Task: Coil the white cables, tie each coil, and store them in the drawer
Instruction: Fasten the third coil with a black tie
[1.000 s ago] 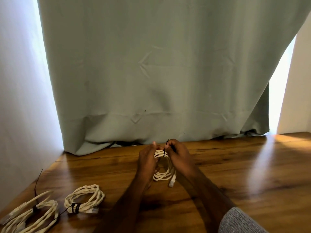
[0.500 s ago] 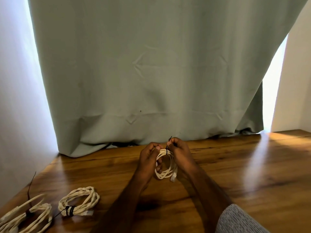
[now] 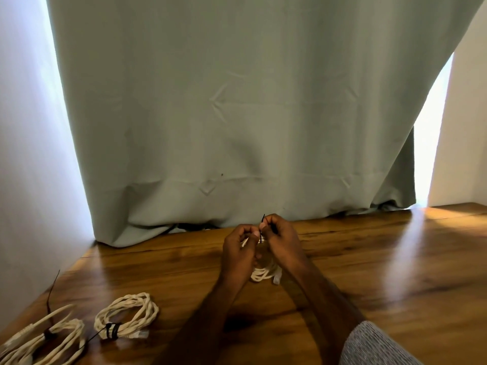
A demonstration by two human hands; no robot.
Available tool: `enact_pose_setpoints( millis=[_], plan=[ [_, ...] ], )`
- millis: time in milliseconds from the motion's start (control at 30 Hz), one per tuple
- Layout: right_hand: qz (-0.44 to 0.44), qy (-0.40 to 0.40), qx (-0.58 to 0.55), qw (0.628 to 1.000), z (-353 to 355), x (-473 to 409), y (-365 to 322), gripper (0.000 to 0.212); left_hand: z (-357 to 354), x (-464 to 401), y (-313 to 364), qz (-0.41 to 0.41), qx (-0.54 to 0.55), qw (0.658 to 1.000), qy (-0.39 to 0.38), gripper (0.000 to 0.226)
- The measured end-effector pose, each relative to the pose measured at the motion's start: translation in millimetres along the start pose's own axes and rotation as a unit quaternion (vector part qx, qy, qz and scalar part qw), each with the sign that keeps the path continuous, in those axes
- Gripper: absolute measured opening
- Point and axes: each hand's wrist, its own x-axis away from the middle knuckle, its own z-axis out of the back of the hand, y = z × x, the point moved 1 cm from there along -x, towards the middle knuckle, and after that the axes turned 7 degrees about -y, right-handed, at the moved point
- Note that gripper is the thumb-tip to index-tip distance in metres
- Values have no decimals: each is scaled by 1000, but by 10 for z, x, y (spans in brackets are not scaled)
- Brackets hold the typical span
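A small white cable coil (image 3: 262, 274) stands upright between my two hands above the wooden table (image 3: 369, 272). My left hand (image 3: 238, 250) grips the coil's top left. My right hand (image 3: 280, 242) pinches a thin black tie (image 3: 262, 225) at the top of the coil; the tie's tip sticks up past my fingers. Both hands hide most of the coil. A tied white coil (image 3: 126, 316) with a black band lies at the lower left. Another white coil (image 3: 44, 341) with a black tie lies at the bottom left corner.
A grey-green curtain (image 3: 237, 114) hangs along the table's back edge. A white wall (image 3: 23, 180) borders the table on the left. Bright light comes through a gap (image 3: 429, 133) at the right of the curtain. No drawer is in view.
The view has shifted a little. My hands have closed together at the coil's top, and the coil hangs lower between my wrists. The coils at the left have not moved.
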Motion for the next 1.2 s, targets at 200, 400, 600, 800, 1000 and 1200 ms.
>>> enact_pose_setpoints(
  millis=[200, 400, 600, 800, 1000, 1200],
  plan=[
    [0, -29, -14, 999, -38, 29, -44, 24, 53, -70, 22, 65, 71, 995, 1, 10],
    [7, -38, -56, 998, -81, 67, -112, 19, 97, -57, 106, 88, 113, 989, -17, 13],
    [14, -2, -28, 999, -102, 84, -68, 16, 104, -61, 76, 78, 102, 991, -19, 12],
    [12, -1, -32, 999, -101, 80, -66, 19, 121, -37, 40, 69, 89, 993, -36, 13],
    [2, 41, -68, 997, -24, 0, -42, 26, 68, -2, 77, 24, 62, 996, -67, 7],
    [17, 31, -66, 997, 12, -11, -25, 20, 81, -26, 42, -17, -1, 998, -60, 17]
  ],
)
